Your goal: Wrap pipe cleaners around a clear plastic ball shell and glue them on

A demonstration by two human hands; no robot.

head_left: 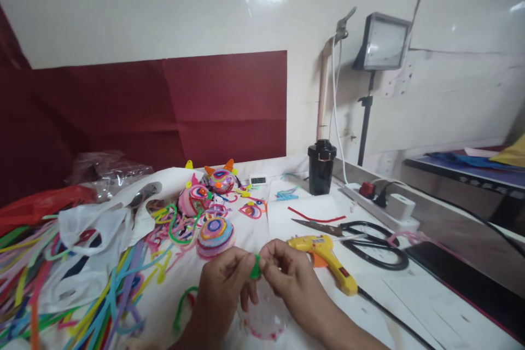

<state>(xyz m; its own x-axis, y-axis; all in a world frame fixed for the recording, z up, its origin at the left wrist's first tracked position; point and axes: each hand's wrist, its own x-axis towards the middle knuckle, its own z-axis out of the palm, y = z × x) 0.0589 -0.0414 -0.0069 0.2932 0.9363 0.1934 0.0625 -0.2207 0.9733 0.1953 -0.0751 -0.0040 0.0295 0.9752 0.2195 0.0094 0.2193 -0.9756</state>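
Observation:
My left hand [223, 279] and my right hand [289, 279] meet at the front middle of the table, fingertips pinched together. Between them is a small rounded green piece [256, 268], which looks like coiled pipe cleaner; the fingers partly cover it. Below the hands lies a clear round plastic piece [268, 317] with red-pink bits along its edge. A striped pipe-cleaner ball [215, 236] sits just beyond my left hand. To the right of my right hand is a yellow glue gun [328, 257], with black-handled scissors [361, 235] behind it.
Loose pipe cleaners [102, 295] and a white plastic bag [82, 262] crowd the left side. Decorated balls [194, 197] stand behind. A black cup [322, 169], a power strip [381, 210], a dark phone-like slab [463, 284] and a lamp [385, 41] are on the right.

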